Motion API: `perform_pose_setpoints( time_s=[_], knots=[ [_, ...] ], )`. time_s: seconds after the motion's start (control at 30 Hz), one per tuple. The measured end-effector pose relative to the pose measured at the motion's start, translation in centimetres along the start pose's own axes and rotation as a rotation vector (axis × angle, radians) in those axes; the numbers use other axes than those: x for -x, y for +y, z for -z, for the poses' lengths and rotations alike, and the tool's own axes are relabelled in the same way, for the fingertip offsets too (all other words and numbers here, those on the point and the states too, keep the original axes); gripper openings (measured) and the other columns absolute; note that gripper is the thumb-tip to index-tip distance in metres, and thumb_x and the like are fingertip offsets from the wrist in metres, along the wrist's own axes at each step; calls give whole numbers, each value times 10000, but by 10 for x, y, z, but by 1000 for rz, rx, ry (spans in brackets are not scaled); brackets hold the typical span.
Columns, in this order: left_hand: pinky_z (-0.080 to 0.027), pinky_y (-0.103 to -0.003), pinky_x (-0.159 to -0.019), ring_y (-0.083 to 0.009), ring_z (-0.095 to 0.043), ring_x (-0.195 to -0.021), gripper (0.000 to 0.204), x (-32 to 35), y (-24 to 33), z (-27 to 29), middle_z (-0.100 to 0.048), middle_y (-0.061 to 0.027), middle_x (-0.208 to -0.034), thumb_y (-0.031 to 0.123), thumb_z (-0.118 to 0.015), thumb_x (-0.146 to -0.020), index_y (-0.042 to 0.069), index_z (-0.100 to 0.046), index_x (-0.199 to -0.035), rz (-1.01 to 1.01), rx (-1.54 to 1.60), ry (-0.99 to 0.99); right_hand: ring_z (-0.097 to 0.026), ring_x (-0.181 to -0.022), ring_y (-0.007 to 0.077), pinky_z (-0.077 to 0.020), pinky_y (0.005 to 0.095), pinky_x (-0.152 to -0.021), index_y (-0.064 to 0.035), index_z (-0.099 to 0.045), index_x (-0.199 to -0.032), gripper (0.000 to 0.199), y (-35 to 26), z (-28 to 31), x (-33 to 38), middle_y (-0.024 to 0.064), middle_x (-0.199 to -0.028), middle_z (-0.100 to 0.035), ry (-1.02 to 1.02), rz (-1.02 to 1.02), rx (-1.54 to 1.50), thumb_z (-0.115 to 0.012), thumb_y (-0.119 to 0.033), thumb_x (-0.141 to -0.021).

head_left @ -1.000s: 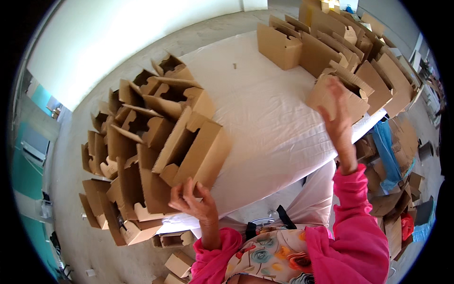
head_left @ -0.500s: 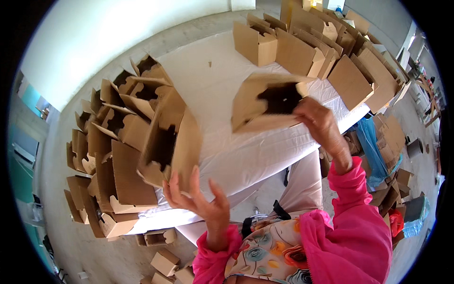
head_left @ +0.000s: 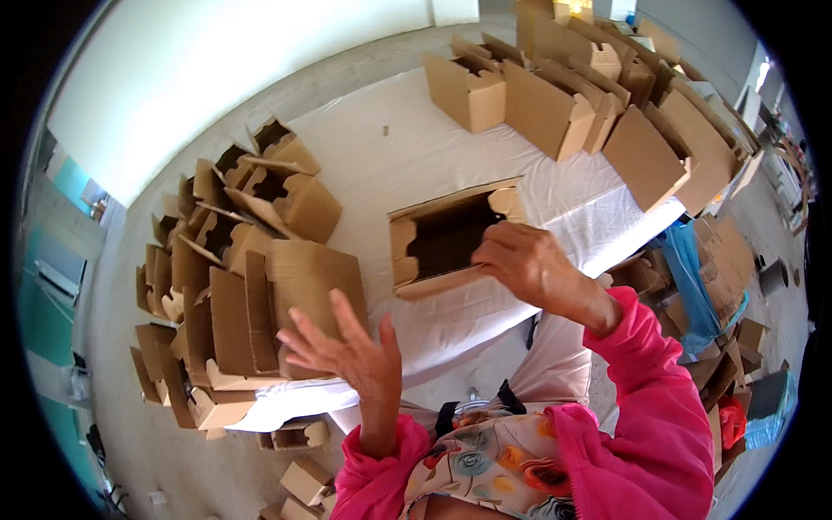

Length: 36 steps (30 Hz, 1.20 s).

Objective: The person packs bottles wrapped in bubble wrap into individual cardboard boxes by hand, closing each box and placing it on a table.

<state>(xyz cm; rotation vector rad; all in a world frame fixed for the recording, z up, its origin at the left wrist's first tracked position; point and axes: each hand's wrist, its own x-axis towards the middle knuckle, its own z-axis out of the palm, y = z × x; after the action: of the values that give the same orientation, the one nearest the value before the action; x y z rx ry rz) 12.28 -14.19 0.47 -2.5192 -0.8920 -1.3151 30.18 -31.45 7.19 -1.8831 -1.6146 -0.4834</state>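
My right hand (head_left: 529,264) grips the right edge of an open brown cardboard box (head_left: 446,238), held above the table's white cloth (head_left: 407,165) with its dark inside facing me. My left hand (head_left: 347,347) is raised with fingers spread and holds nothing. It hovers just in front of a folded box (head_left: 308,295) that leans at the near edge of the left pile.
A big pile of folded cardboard boxes (head_left: 234,260) fills the table's left side. More boxes (head_left: 563,95) stand in rows at the back right. Loose boxes (head_left: 303,481) lie on the concrete floor below, and cardboard scraps and a blue sheet (head_left: 702,277) sit at the right.
My right hand has brought the open box down and toward me from the back right. My left hand has let go of the leaning box on the left pile and lifted, fingers spread.
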Motion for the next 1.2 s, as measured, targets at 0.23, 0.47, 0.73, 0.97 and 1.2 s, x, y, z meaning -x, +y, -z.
perform_pose_setpoints(
  time_s=[0.23, 0.47, 0.73, 0.97, 1.2],
  knots=[
    [-244, -600, -1077, -443, -215, -1379, 966, -5, -64, 43, -237, -197, -1495, 218, -817, -656, 134, -303, -1470, 299, 16, -4, -575, -741, 276, -476, 373, -659, -36, -575, -808, 190, -8, 6, 6, 83, -762, -561, -23, -82, 60, -722, -61, -690],
    [-425, -387, -920, -291, -541, -1035, 562, -4, -88, 23, -526, -146, -1111, -8, -748, -706, 36, -479, -1198, 447, 716, -17, -576, -718, 264, -481, 366, -648, -38, -573, -789, 191, -18, 2, 4, 78, -744, -560, -4, -68, 107, -729, -51, -680],
    [-436, -396, -893, -306, -550, -1018, 420, 5, -91, -2, -541, -175, -1124, -57, -677, -789, 14, -483, -1155, 343, 427, 211, -567, -709, 254, -475, 367, -638, -40, -572, -785, 161, -21, -3, -3, 70, -733, -554, 14, -43, 129, -705, -64, -697],
    [-299, -539, -1020, -436, -382, -1216, 733, -6, -40, 16, -419, -211, -1337, -10, -681, -769, 3, -315, -1404, 140, 315, 177, -547, -714, 240, -449, 352, -642, -44, -567, -786, 151, -15, -5, 2, 62, -725, -540, -4, 1, 141, -686, -64, -696],
    [-363, -487, -970, -389, -460, -1096, 562, -30, 35, -3, -553, -157, -1158, 39, -720, -740, 34, -526, -1267, -331, 709, -209, -606, -959, 293, -493, 365, -821, -34, -628, -934, 274, -3, 11, -1, 104, -934, -634, -32, 15, -144, -756, -136, -714]
  ],
)
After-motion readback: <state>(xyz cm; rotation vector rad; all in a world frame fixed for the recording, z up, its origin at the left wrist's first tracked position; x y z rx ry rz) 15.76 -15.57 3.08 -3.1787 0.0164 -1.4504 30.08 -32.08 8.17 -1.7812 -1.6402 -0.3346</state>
